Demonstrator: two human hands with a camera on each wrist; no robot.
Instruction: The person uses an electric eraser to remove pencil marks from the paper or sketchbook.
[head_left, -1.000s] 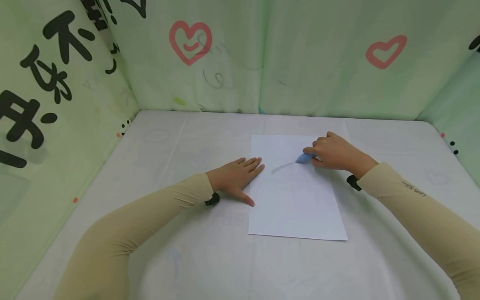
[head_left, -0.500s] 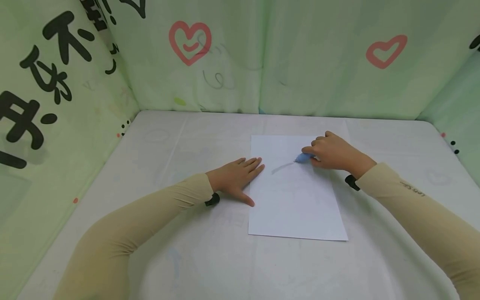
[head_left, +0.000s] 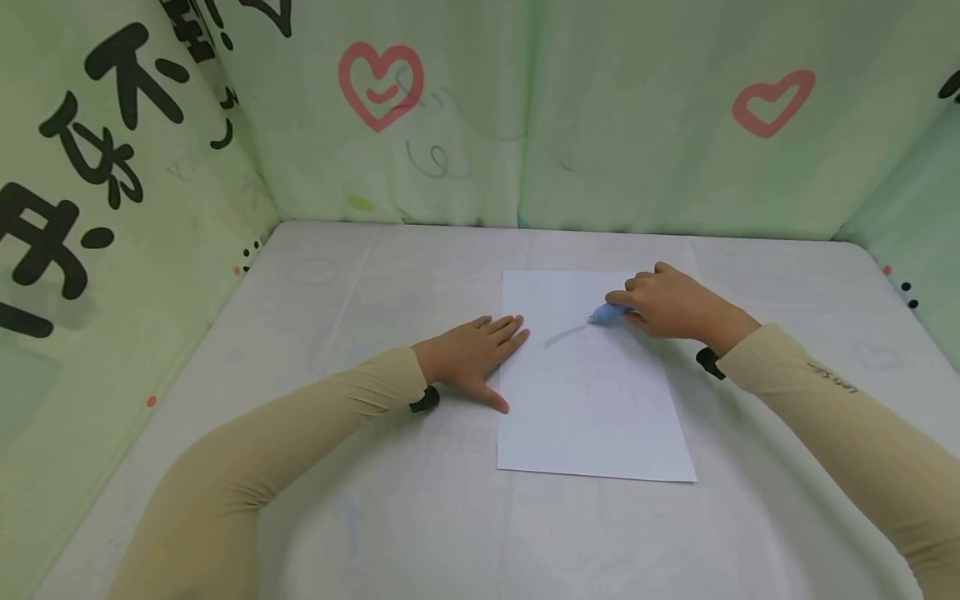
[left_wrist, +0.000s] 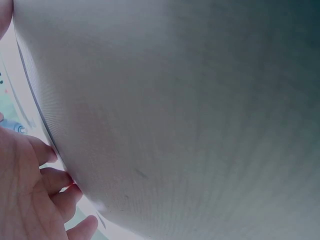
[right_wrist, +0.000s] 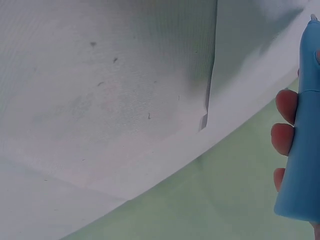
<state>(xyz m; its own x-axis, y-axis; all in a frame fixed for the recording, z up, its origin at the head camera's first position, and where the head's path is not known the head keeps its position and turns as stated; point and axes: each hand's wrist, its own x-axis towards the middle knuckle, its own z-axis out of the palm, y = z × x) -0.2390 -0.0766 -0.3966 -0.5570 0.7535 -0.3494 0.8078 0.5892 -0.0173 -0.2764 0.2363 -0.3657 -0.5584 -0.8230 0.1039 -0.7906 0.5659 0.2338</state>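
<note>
A white sheet of paper lies on the white-covered table. My left hand is spread flat, its fingertips on the paper's left edge and its palm on the tablecloth. My right hand grips a thick blue pen over the upper part of the sheet. In the right wrist view, fingers curl round the smooth body of the blue pen, which has a small metal tip. A faint grey streak runs down-left from the tip; whether it is shadow or a mark I cannot tell.
Pale green curtains with red hearts and black characters enclose the table at the back and sides. Black wrist straps show under both beige sleeves. The tablecloth bears faint marks and creases.
The right hand with the pen shifts slightly left, then back right, while the pen tip stays almost in the same place. My left hand and the paper hold still.
</note>
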